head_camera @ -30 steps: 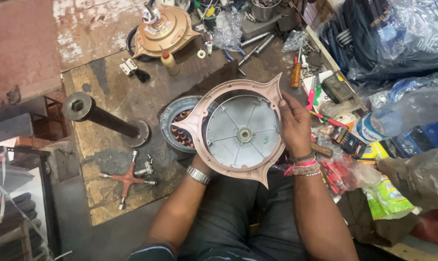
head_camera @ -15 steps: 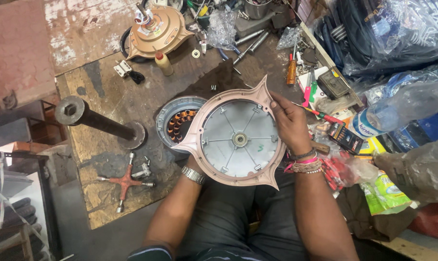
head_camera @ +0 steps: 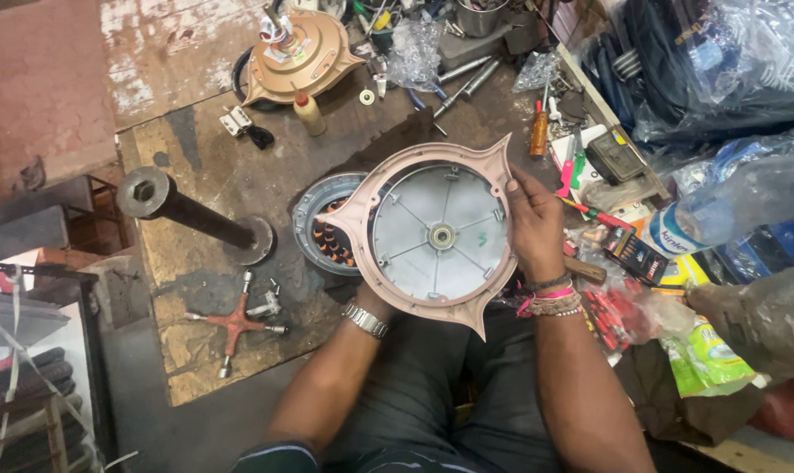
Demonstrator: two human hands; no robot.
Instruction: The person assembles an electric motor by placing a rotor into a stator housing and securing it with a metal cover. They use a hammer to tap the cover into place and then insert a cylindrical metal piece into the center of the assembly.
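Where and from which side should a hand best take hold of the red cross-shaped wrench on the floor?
Grip the red cross-shaped wrench at its hub, coming from straight above: it lies flat on the board, and its four arms leave open gaps where fingers probably can close around the centre.

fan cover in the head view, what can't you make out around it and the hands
- Left hand: hidden in the head view behind the pink fan cover; only the wrist with a metal watch shows.
- Motor winding: its right part is covered by the fan cover.
- Right hand: palm and fingertips are behind the cover's rim.
- Small tools at the top: too small and cluttered to tell apart.
- Plastic bags on the right: cut off by the frame edge.
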